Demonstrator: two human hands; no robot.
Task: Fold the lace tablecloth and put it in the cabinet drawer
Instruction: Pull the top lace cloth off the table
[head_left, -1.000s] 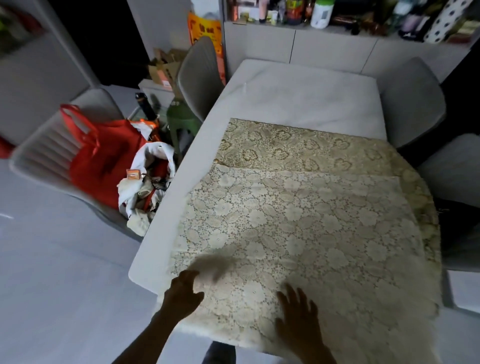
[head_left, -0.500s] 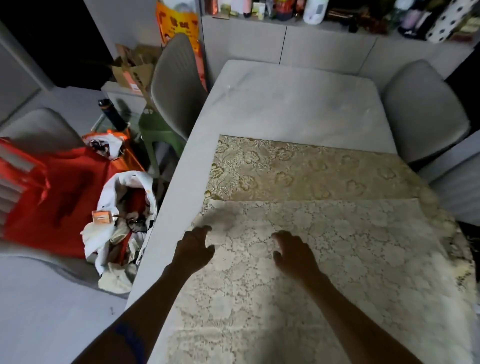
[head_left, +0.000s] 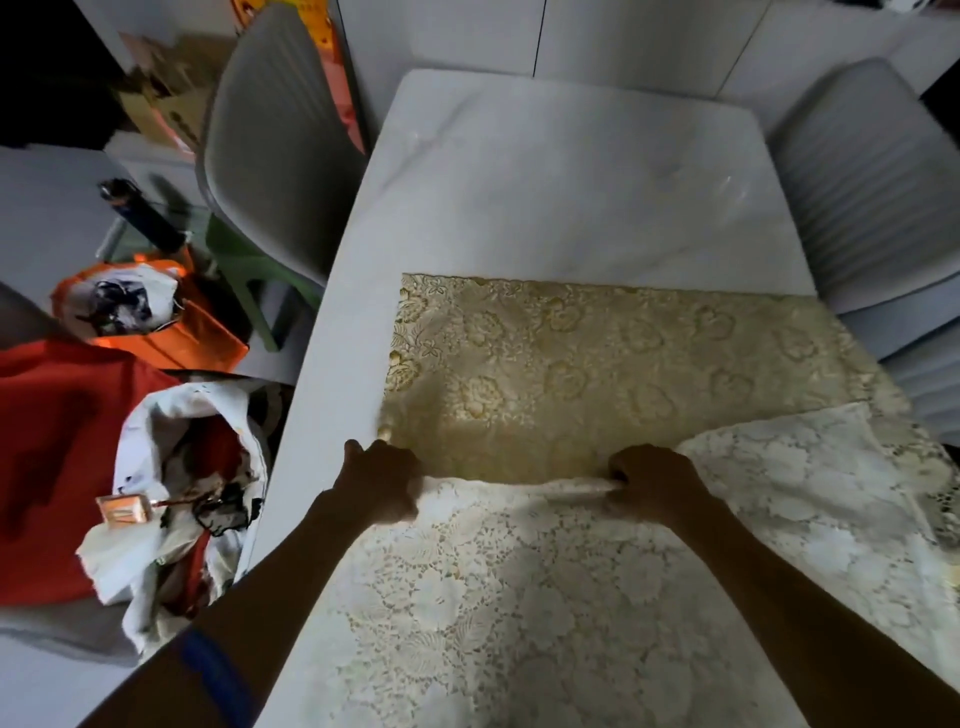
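Note:
The lace tablecloth (head_left: 571, 364) lies on the near half of the white marble table (head_left: 561, 176), gold side up at the far part and pale cream side up close to me. My left hand (head_left: 382, 480) grips the far edge of the cream layer near the table's left side. My right hand (head_left: 652, 480) grips the same edge further right. Between the two hands the edge is bunched into a thin roll. To the right of my right hand the cream layer lies slack in a raised flap. No cabinet drawer is visible.
A grey chair (head_left: 270, 135) stands at the table's left and another grey chair (head_left: 862, 171) at its right. On the floor at left sit a red bag (head_left: 57, 457), an orange bag (head_left: 171, 332) and white cloth (head_left: 176, 499). White cabinet fronts (head_left: 623, 36) run behind the table.
Both hands slid forward over the cream layer from its near edge to its far edge and closed on it, bunching the edge. The camera has moved closer and tilted down.

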